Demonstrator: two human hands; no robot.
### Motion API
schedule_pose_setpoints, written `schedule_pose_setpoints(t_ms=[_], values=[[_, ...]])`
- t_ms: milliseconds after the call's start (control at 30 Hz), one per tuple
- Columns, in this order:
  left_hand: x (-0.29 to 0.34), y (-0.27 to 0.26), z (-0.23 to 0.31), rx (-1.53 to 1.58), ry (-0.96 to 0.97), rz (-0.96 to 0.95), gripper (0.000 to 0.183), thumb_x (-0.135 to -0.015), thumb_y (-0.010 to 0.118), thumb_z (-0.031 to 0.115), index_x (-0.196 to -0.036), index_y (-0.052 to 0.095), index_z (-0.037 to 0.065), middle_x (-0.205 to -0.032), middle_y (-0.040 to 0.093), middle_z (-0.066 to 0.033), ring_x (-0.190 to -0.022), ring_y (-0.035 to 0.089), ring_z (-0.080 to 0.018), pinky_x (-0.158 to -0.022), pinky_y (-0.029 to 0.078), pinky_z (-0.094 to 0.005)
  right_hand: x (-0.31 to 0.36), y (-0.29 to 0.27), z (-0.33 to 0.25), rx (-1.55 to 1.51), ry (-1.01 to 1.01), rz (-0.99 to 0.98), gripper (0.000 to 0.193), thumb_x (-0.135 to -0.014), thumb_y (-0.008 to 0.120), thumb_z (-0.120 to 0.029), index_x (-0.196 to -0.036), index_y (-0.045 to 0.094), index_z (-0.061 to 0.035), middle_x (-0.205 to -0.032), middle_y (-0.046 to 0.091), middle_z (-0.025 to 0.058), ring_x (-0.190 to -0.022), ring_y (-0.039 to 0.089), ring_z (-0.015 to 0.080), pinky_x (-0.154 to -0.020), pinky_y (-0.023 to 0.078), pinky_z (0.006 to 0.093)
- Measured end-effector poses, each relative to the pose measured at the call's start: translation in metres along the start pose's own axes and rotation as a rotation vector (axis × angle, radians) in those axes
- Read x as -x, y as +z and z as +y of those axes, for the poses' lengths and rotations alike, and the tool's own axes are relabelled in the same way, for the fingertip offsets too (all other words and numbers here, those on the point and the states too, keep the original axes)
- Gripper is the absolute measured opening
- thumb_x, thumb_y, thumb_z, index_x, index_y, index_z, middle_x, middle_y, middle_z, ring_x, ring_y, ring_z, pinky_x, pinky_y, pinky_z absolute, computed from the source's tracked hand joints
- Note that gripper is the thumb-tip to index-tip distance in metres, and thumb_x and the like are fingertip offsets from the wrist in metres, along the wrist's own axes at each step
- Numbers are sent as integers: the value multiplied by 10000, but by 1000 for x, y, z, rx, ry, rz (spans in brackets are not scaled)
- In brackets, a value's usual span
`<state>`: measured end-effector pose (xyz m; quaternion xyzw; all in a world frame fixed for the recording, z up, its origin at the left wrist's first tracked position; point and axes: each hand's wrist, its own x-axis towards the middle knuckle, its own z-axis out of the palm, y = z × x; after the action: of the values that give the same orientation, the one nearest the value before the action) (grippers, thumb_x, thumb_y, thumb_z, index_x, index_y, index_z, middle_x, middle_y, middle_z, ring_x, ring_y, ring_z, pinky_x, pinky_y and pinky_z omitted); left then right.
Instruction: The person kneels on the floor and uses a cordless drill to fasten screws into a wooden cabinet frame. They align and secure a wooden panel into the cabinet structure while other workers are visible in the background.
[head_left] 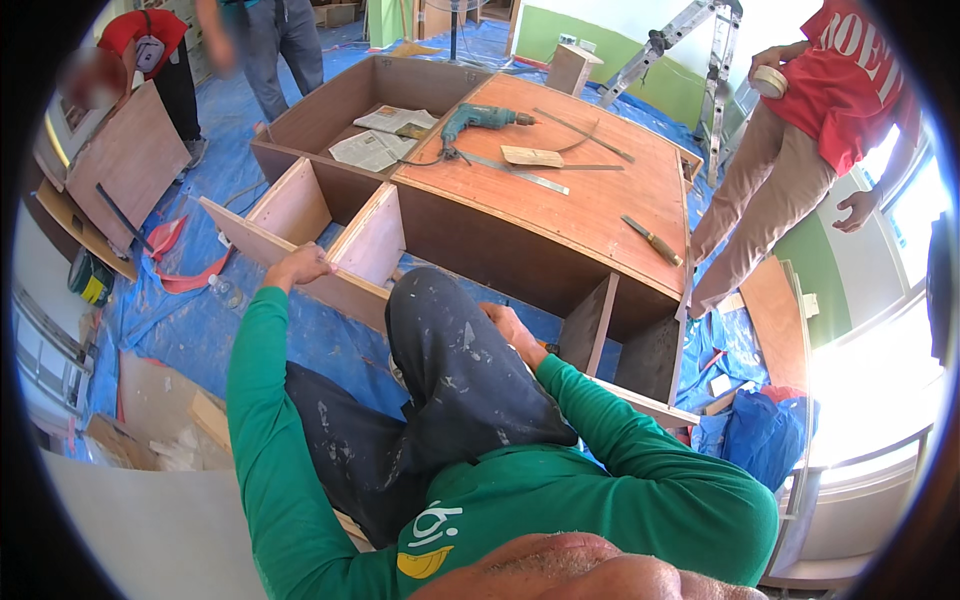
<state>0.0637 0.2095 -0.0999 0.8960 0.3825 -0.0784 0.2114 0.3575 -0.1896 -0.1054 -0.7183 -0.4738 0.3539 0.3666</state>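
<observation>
My left hand [300, 266] is closed over the top edge of a long pale wooden board [345, 292], the near side of an open frame joined to a large brown cabinet [470, 222] lying on its back. Beside it, a pale divider [372, 232] runs from that board toward the cabinet. My right hand [517, 332] is low beside my raised knee, next to the frame's inner space; the knee hides its fingertips, so any hold is unclear. On the cabinet's reddish plywood panel [580, 190] rest a teal power drill [480, 122], a steel ruler [520, 176] and a wooden-handled chisel [655, 243].
Newspapers [385, 138] lie in the cabinet's open bay. A person in red [840, 90] holds a tape roll [769, 82] at the right, near a stepladder [715, 90]. Two others stand at the far left. Blue sheeting [215, 320] covers the floor; a clear bottle [226, 292] is at left.
</observation>
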Motion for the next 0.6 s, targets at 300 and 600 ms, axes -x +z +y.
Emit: schedule_pose_setpoints(t_ms=[300,600], values=[[3,-2,3,-23,-18,-14,664,-949,716,526,-1343,672,-7,-1438,598,-220,-1359,568,-391,-1137,456,-454,-3,1,2,-6,19,6,492,-1121,500,-405,-1215,705,33,-1054,749,291,-1002,727,359,-915,532,443],[1,1,6,4,0,3,648,-946,740,495,-1319,671,-31,-1405,609,-235,-1330,580,-403,-1111,472,-438,-1,0,11,4,-77,22,496,-1124,483,-397,-1151,697,49,-1019,734,303,-912,691,424,-865,522,466]])
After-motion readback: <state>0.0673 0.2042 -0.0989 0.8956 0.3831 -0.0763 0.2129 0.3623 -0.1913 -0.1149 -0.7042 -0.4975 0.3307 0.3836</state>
